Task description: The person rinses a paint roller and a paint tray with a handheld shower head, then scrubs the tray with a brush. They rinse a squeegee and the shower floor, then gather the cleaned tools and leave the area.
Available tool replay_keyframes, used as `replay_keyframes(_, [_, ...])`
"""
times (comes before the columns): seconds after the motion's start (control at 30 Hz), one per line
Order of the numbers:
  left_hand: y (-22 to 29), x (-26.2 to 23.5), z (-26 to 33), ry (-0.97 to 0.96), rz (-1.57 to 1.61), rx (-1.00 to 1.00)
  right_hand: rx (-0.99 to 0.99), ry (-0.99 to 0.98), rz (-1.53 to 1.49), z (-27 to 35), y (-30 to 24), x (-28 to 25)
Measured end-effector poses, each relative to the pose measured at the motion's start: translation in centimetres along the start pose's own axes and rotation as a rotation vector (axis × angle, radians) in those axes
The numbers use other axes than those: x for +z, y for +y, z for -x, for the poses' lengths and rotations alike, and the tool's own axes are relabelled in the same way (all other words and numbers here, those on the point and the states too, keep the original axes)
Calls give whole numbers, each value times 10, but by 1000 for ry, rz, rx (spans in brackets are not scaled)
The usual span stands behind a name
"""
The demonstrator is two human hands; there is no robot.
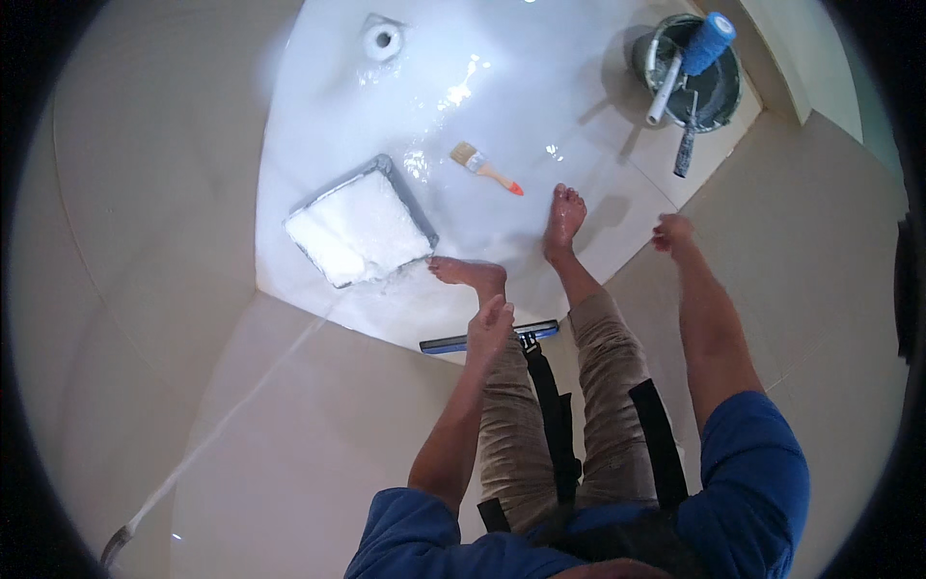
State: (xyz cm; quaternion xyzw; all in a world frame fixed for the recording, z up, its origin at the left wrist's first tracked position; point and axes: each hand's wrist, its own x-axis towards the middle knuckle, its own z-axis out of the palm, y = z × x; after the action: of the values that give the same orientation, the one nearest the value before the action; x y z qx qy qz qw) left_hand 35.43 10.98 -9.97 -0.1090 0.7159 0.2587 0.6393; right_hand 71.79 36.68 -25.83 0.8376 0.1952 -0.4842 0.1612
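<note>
My left hand point(490, 329) hangs above my left shin with its fingers loosely bent and apart, and nothing shows in it. Behind it lies a blue and black squeegee point(444, 344), partly covered by the hand and leg. My right hand point(672, 234) is out to the right, fingers curled in, with no object visible in it. In front of my left foot sits a grey paint tray point(413, 206), filled with white frothy liquid point(352, 227). A flat paintbrush point(485, 168) with a wooden, red-tipped handle lies on the wet white floor.
At the far right stands a dark bucket point(735, 92), with a blue paint roller point(709, 43) and a smaller roller point(686, 150) resting across it. A round white drain fitting point(383, 41) is at the back. A thin water jet point(227, 420) runs from the lower left toward the tray.
</note>
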Motion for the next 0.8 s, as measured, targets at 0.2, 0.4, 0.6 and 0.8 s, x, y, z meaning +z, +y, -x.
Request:
replay_keyframes(0.2, [-21,-37,-4,4,214,-58,-714,-128,839,47,-44,190])
replay_keyframes(0.4, [-49,-101,-3,198,317,-87,-953,-23,1068,60,-95,322])
replay_keyframes(0.6, [-79,-117,1,305,513,-136,-943,17,1044,66,-86,326])
replay_keyframes(0.8, [-90,-88,7,198,735,-100,-946,-4,830,143,-53,302])
